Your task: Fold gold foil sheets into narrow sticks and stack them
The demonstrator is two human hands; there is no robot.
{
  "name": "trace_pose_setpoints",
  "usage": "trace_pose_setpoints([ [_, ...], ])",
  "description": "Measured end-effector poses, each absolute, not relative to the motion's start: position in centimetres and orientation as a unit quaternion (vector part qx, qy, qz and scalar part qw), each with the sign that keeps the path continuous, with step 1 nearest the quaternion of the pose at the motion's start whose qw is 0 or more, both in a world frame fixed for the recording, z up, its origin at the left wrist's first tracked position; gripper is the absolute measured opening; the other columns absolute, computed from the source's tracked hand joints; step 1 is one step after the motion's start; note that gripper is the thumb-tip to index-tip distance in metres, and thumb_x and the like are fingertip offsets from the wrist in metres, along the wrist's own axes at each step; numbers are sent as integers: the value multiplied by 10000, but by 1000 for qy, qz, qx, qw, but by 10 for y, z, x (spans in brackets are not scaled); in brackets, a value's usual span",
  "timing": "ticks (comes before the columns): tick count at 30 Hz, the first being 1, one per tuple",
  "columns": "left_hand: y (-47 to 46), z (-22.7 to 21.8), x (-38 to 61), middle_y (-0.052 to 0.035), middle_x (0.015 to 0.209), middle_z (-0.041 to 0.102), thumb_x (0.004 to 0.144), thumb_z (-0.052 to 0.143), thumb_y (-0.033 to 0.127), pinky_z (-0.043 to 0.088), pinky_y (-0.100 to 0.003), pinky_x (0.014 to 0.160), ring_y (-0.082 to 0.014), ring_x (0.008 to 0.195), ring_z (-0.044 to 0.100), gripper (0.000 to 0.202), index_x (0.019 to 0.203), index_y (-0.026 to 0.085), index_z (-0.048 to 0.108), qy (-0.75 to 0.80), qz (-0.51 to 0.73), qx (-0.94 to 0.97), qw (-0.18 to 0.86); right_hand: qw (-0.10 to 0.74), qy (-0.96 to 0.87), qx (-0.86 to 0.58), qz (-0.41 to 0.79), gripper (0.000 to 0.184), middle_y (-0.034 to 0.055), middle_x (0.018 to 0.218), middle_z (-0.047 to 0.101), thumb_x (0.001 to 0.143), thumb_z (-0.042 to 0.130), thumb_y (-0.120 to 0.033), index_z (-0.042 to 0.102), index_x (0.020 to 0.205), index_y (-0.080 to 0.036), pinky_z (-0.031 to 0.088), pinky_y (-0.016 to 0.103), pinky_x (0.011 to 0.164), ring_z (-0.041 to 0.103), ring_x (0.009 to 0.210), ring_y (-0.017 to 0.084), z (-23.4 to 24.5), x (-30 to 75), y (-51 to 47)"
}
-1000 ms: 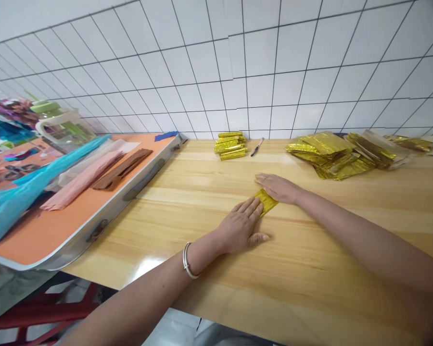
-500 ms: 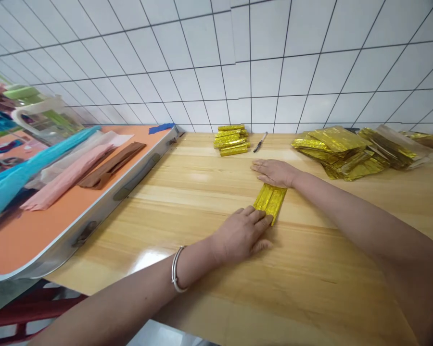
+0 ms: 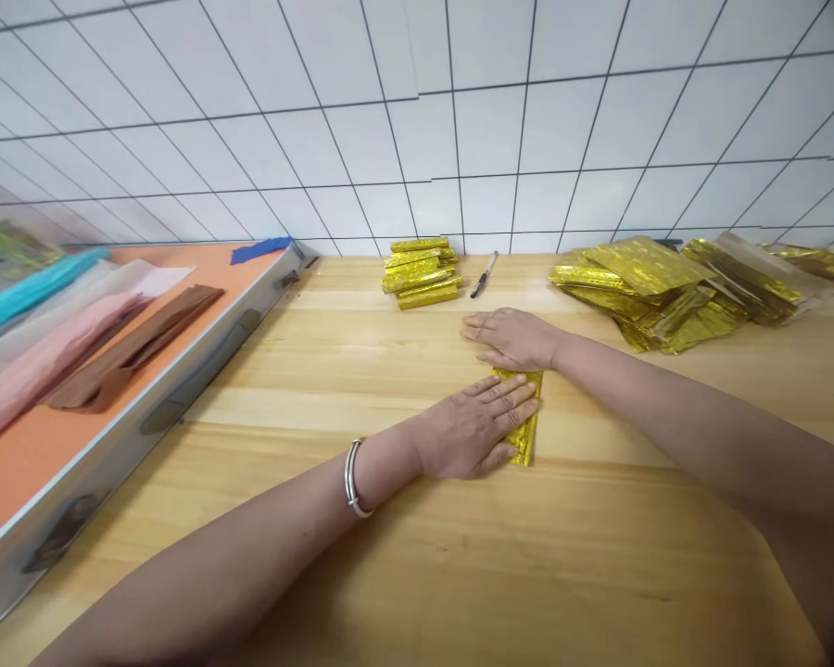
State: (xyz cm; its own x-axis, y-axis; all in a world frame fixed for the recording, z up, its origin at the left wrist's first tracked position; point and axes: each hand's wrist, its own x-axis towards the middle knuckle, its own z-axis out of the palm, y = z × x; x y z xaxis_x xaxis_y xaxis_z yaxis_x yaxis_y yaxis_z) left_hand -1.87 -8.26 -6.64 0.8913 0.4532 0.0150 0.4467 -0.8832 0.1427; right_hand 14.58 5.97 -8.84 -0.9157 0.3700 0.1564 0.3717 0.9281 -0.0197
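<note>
A shiny gold foil packet (image 3: 524,446), flat and narrow, lies on the wooden table (image 3: 417,574) in front of me. My left hand (image 3: 478,421) rests flat across its middle with the fingers stretched out; a silver bangle circles that wrist. Over the packet's far end lies my right hand (image 3: 511,338), palm down, fingers extended to the left. Both hands cover much of the foil, so only its near end and a strip between the hands show.
Folded gold foil packets (image 3: 423,273) are stacked near the tiled wall, beside a pen (image 3: 485,275). A loose heap of gold foil sheets (image 3: 657,287) lies at the back right. Left stands an orange-topped tray (image 3: 201,315) with brown (image 3: 139,347), pink and turquoise crepe paper.
My left hand has slid up from the packet's near end onto its middle, closer to my right hand. The packet lies straighter towards me. The view has shifted to the right.
</note>
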Motion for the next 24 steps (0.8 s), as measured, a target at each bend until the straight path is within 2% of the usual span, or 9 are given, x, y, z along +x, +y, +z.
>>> trace_pose_setpoints([
  [12, -85, -67, -16, -120, 1504, 144, 880, 385, 359, 115, -383, 1148, -237, 1395, 96, 610, 1408, 89, 242, 247, 41, 962, 114, 74, -978, -193, 2, 533, 126, 1407, 404, 890, 401, -439, 438, 1328, -139, 290, 411, 999, 380, 1272, 258, -82, 136, 63],
  [16, -86, -67, -16, -116, 1503, 149, 879, 387, 365, 141, -392, 1144, -235, 1395, 98, 616, 1414, 102, 232, 250, 52, 961, 106, 106, -956, -273, -21, 446, 123, 1370, 454, 922, 347, -342, 476, 1293, -132, 304, 411, 1001, 418, 1244, 246, -71, 148, 42],
  [19, -86, -68, -16, -111, 1502, 158, 885, 373, 373, 145, -379, 1147, -224, 1395, 102, 612, 1415, 103, 229, 244, 58, 963, 101, 130, -936, -325, -33, 420, 94, 1377, 447, 932, 308, -267, 450, 1312, -156, 281, 396, 1033, 359, 1291, 219, -71, 161, 20],
  [24, -86, -69, -17, -113, 1498, 175, 884, 366, 366, 126, -379, 1150, -227, 1394, 113, 610, 1412, 89, 235, 246, 62, 963, 97, 87, -920, -380, -26, 429, 127, 1374, 444, 935, 316, -317, 433, 1314, -153, 302, 418, 1007, 370, 1279, 250, -81, 167, 11],
])
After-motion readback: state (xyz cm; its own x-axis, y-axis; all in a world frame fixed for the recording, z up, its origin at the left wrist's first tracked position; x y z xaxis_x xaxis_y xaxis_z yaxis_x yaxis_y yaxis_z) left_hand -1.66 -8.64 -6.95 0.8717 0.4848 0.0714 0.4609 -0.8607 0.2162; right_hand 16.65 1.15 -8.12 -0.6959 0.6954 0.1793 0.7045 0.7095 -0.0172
